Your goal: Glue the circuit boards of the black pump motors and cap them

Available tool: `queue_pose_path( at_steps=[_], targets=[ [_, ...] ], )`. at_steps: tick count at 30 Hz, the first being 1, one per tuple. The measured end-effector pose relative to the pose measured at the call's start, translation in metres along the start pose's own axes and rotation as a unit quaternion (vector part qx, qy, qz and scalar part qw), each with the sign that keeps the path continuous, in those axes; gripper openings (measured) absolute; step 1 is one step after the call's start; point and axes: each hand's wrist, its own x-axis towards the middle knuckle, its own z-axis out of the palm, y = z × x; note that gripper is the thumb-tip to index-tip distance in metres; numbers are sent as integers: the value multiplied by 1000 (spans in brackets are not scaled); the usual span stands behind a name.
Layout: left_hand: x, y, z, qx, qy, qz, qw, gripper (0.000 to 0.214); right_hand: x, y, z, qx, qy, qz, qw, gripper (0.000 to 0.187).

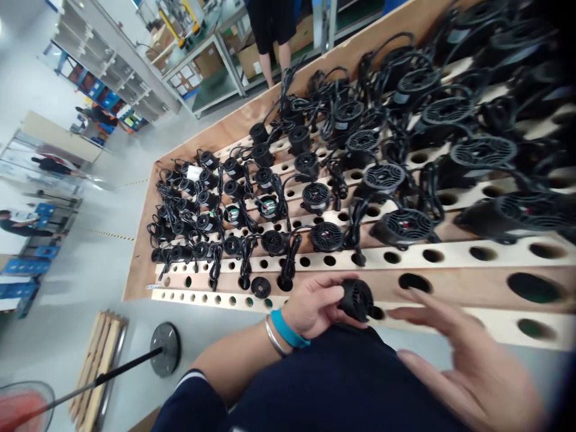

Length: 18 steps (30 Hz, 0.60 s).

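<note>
My left hand (pixel 315 306) is closed round a small black round pump-like part (pixel 357 299) with a grilled face, held just above the near wooden rail (pixel 468 282) of a rack. A blue band and a metal bangle sit on that wrist. My right hand (pixel 468 354) hovers to the right of the part, fingers spread and empty, not touching it. Many more black parts (pixel 315 198) with coiled cables stand in the holes of the rack's rows beyond my hands.
The rack lies in a large plywood tray (pixel 139 252) on a grey floor. A fan stand base (pixel 165 349) and a wooden pallet (pixel 96 360) lie at lower left. A person's legs (pixel 272 54) stand beyond the tray near benches and cartons; other people work far left.
</note>
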Motion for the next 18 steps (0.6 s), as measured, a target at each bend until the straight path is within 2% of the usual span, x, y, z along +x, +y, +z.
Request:
queue_pose_path(
  at_steps=[1,3,5,7,9,10,13,14,15,16,18],
  targets=[
    [-1,1,-1,20,15,35,999,62,5,-15,12,65,-33,9,997,58],
    [-6,6,-5,83,43,124,988,61,20,-42,30,171,-41,53,983,51],
    [-14,16,-15,159,51,209,964,59,37,-65,40,231,-38,87,968,43],
    [-22,30,-29,241,36,279,929,55,51,-82,45,266,-62,99,957,37],
    [-29,45,-45,341,24,356,870,53,60,-94,50,296,-99,116,943,36],
    [-32,52,-53,396,20,405,824,54,63,-98,54,308,-116,128,936,39],
    [-36,69,-71,532,7,544,649,56,69,-104,73,303,-135,156,930,49],
    [-38,75,-74,557,2,570,604,55,71,-105,80,294,-132,161,933,51],
    [-40,82,-76,576,-7,579,577,55,73,-106,86,286,-129,164,935,52],
    [-42,91,-78,586,-21,577,568,56,75,-107,92,283,-124,165,937,54],
    [-44,115,-82,600,-33,534,595,60,80,-109,99,282,-112,161,939,61]
  ],
)
